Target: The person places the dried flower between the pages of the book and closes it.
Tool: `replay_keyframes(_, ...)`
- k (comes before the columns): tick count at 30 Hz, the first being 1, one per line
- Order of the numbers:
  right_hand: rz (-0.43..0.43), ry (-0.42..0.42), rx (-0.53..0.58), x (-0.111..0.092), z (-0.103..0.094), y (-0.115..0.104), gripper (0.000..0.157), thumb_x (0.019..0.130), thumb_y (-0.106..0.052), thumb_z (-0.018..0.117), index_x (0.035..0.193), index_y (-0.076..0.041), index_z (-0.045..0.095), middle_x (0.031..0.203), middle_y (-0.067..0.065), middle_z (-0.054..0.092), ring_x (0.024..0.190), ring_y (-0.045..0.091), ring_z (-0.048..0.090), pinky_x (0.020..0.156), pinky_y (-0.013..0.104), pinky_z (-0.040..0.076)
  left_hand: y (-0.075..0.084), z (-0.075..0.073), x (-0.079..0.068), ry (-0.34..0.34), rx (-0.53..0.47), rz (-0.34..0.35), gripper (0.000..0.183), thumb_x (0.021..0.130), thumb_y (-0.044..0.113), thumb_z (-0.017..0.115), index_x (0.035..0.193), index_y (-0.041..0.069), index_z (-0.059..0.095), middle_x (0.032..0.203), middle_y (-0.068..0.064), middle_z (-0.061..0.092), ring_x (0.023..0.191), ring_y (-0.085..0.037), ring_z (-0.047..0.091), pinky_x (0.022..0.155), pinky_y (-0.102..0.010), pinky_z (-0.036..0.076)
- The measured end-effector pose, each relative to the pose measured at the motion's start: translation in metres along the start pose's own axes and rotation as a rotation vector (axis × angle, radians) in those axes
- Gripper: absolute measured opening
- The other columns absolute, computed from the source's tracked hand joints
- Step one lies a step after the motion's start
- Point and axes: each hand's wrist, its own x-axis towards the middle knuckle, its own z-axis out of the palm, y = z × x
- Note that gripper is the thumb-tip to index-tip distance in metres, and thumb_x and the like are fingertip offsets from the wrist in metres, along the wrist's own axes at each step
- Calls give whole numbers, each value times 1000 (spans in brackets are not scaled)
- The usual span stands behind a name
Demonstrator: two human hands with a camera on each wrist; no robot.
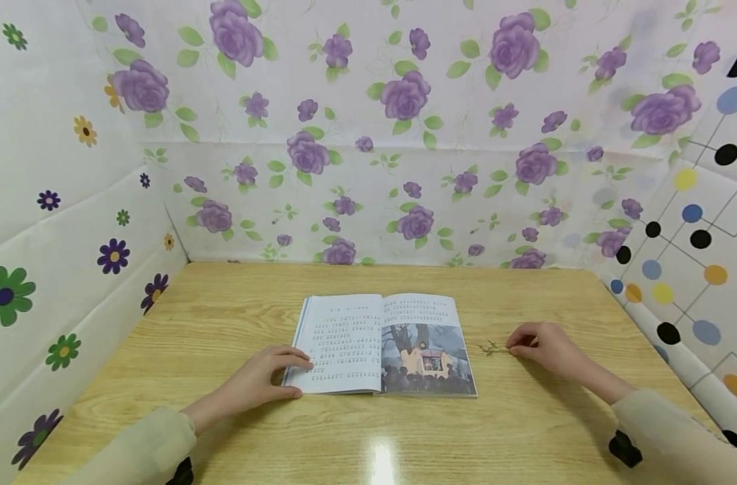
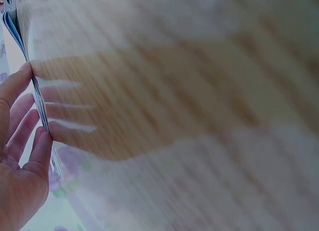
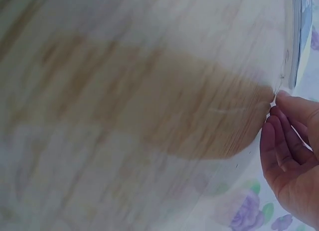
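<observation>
An open book [image 1: 344, 357] lies flat on the table, with printed text on its left page and a dark illustration on the lower part of its right page. My left hand [image 1: 262, 380] rests at the book's lower left corner. Its fingers touch the left page, and its thumb lies by the bottom edge. To the right of the book, my right hand [image 1: 544, 347] pinches the end of a small, thin dried sprig [image 1: 491, 348] between thumb and fingers, just above or on the table. In the right wrist view, the right hand [image 3: 294, 146] is beside the book's edge [image 3: 294, 42].
The wooden table [image 1: 393, 431] extends around the book on all sides. Behind it hangs a cloth with purple roses [image 1: 405, 98]. A flower-patterned cloth [image 1: 53, 202] covers the left side and a dotted cloth [image 1: 708, 269] the right.
</observation>
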Motion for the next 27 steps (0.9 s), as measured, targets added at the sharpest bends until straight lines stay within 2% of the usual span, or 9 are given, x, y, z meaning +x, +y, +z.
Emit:
replay_keyframes(9, -39, -45, -72, 6, -5, -7, 8, 85, -11, 76, 90, -18, 76, 87, -6, 73, 75, 3, 65, 65, 20, 54, -3, 1, 0, -1, 10, -8, 42, 81, 33, 81, 120, 22, 70, 128, -1, 65, 122, -32, 59, 101, -55, 48)
replay_keyframes(18, -53, -98, -120, 14, -6, -9, 3, 85, -15, 77, 84, -14, 74, 80, -9, 69, 70, -2, 60, 62, 19, 52, -3, 0, -1, -8, -1, -3, 42, 82, 35, 79, 121, 23, 70, 128, 0, 65, 122, -31, 59, 101, -55, 48)
replay_keyframes(27, -100, -121, -171, 16, -9, -16, 10, 86, -7, 74, 82, -17, 73, 77, -8, 69, 67, -4, 57, 60, 19, 50, -2, 1, -1, -7, -1, -2, 42, 82, 34, 80, 121, 22, 70, 128, -1, 65, 122, -31, 58, 102, -55, 47)
